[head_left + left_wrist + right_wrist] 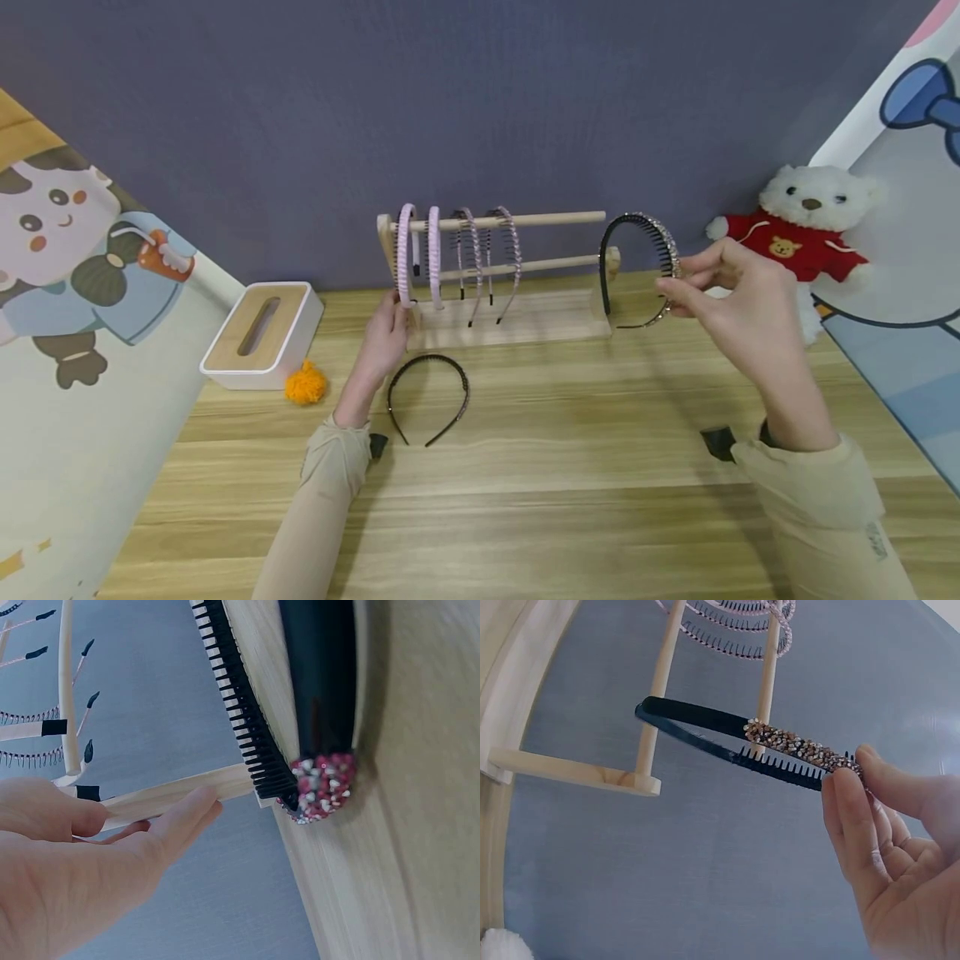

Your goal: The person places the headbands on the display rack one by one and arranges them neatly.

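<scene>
My right hand (738, 292) pinches a black toothed headband (604, 262) by its rhinestone-covered side, at the right end of a wooden rack (517, 335). In the right wrist view, the headband (705, 716) overlaps the ends of the rack's rods, its stones (795, 746) running up to my thumb and fingers. My left hand (384, 337) grips the rack's left upright (180, 791). Two lilac wrapped headbands (434, 258) and two thinner braided ones (513, 250) hang on the rods. Below the rack lies another black headband (427, 357), with pink and silver stones (326, 784).
To the left on the wooden table (525, 517) stand a white tissue box (300, 333) with a wooden lid and an orange pompom (305, 384). A white teddy bear (813, 204) in a red sweater sits at right. A dark blue wall (480, 100) rises behind the rack.
</scene>
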Demonstrator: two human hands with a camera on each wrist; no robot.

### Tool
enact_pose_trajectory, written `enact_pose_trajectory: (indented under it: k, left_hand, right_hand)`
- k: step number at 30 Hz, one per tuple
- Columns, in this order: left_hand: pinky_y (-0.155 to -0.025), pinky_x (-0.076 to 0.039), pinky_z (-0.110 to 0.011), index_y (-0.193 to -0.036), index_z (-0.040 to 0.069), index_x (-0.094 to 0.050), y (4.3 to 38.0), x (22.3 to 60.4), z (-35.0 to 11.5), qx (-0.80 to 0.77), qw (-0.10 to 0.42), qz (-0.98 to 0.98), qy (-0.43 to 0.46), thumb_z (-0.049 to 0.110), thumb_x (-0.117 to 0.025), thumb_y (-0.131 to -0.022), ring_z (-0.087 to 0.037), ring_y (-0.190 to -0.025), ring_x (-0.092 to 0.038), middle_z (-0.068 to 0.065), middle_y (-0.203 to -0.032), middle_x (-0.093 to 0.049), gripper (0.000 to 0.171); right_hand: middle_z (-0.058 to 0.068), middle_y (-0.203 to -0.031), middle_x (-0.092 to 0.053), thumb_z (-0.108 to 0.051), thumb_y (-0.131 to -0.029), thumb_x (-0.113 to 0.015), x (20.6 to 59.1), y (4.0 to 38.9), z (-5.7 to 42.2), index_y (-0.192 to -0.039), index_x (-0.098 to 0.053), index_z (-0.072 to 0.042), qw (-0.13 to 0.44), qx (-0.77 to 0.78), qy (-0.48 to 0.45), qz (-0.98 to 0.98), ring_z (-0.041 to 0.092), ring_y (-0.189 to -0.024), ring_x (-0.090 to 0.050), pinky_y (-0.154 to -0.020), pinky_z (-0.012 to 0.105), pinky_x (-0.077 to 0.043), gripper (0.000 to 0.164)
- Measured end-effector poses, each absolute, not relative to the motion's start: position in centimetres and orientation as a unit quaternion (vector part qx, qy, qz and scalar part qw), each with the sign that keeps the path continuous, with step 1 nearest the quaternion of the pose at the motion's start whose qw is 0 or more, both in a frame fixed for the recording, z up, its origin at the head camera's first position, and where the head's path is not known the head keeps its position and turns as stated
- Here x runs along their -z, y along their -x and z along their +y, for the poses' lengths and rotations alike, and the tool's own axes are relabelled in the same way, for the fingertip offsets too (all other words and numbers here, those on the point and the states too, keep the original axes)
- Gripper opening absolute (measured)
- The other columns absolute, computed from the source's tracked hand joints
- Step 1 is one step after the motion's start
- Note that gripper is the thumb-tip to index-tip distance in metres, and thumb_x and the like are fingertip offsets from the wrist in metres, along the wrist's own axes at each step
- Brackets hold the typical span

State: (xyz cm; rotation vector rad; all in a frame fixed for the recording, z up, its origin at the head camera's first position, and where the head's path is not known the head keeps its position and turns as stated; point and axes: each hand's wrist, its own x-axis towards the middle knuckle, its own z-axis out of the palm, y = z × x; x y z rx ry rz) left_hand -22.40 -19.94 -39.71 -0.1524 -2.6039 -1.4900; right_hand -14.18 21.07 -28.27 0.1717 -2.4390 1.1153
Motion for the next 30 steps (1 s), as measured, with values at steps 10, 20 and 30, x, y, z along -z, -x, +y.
enact_pose_trajectory:
  k: [10, 20, 30]
  left_hand:
    - [-0.078, -0.047, -0.039, -0.151, -0.008, -0.046, 22.3, 39.8, -20.1, 0.489, 0.063, -0.869, 0.047, 0.014, -0.036, -0.118, -0.036, -0.094, -0.057, -0.025, -0.107, -0.06, 0.041]
    - [-0.083, -0.048, -0.043, -0.153, -0.01, -0.044, 22.4, 39.7, -20.1, 0.491, 0.063, -0.867, 0.056, 0.013, -0.036, -0.117, -0.036, -0.097, -0.057, -0.024, -0.11, -0.06, 0.043]
    - [-0.084, -0.047, -0.044, -0.155, -0.009, -0.041, 22.6, 39.9, -20.2, 0.494, 0.049, -0.866, 0.057, 0.014, -0.034, -0.118, -0.037, -0.101, -0.057, -0.025, -0.113, -0.059, 0.044]
  right_hand:
    - [0.026, -0.096, -0.075, -0.007, -0.091, -0.087, 27.5, 14.7, 21.1, -0.108, -0.068, 0.007, 0.239, -0.39, -0.052, -0.887, -0.014, -0.062, -0.062, -0.062, 0.007, -0.047, 0.029]
    - [-0.008, -0.078, -0.072, -0.006, -0.089, -0.088, 27.0, 15.8, 20.6, -0.101, -0.069, 0.005, 0.253, -0.418, -0.062, -0.87, -0.008, -0.06, -0.066, -0.053, 0.013, -0.047, 0.026]
    - [0.015, -0.087, -0.077, -0.009, -0.091, -0.088, 26.9, 16.8, 19.5, -0.1, -0.069, 0.003, 0.266, -0.416, -0.065, -0.867, -0.01, -0.061, -0.064, -0.054, 0.013, -0.047, 0.024]
